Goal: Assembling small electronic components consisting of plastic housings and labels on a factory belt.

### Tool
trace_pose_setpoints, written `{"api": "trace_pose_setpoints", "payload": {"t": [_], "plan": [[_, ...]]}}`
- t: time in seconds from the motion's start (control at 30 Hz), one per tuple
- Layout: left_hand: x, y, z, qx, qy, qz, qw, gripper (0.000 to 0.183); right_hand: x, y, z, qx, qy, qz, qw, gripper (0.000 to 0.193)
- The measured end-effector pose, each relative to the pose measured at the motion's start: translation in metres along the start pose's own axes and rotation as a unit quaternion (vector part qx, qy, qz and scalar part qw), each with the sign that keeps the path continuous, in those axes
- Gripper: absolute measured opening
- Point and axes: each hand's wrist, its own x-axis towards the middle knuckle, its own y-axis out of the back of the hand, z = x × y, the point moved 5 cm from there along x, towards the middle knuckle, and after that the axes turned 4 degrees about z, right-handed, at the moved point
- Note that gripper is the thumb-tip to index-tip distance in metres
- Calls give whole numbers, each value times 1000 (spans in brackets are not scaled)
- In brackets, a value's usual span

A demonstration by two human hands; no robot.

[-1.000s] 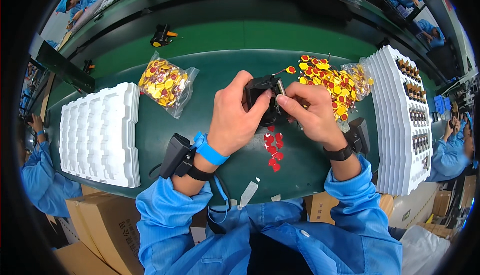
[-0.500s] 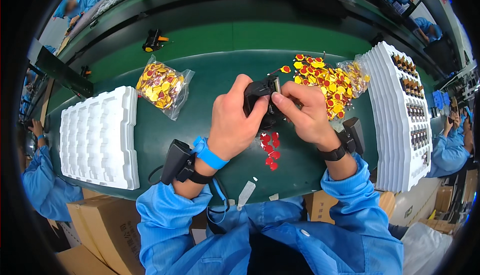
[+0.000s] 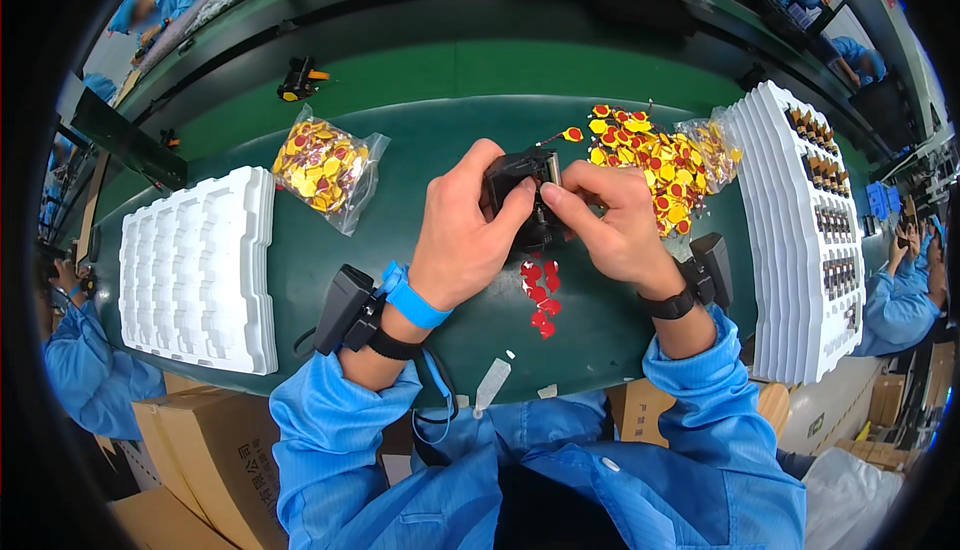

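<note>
Above the green table (image 3: 320,262), a black boxy device (image 3: 541,218), partly hidden, is being clasped by the left hand (image 3: 465,235) and pinched by the right hand (image 3: 615,225). Beyond, leftward, yellow-and-red flat pieces (image 3: 325,160) are being held in a clear plastic bag (image 3: 368,186).

Dark green worktop (image 3: 610,355) up front; brighter green surface (image 3: 420,75) behind, dark rail (image 3: 430,15) above that. Pale floor (image 3: 825,390) lower right, yellow line (image 3: 845,417) on it.
</note>
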Motion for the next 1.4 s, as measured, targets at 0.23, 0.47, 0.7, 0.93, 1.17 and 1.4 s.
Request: {"api": "trace_pose_setpoints", "payload": {"t": [0.23,0.47,0.7,0.93,1.17,1.4], "plan": [[0,0,5,29,-11,0,1000,22,2,-1,4,32,-11,-18,999,27],[-1,-2,1,10,6,-20,1000,19,0,-3,3,-17,12,-24,1000,27],[1,-2,-5,-7,21,-50,998,17,0,0,-8,-47,66,-42,996,21],[-2,-4,-3,-69,2,-92,993,24,-6,-5,-12,-53,70,28,996,13],[-1,-2,7,-108,-19,-80,991,28,-4,-6,1,108,-101,22,989,18],[9,23,4,7,-48,45,998,17,123,84,88,-256,-90,138,953,28]]}}
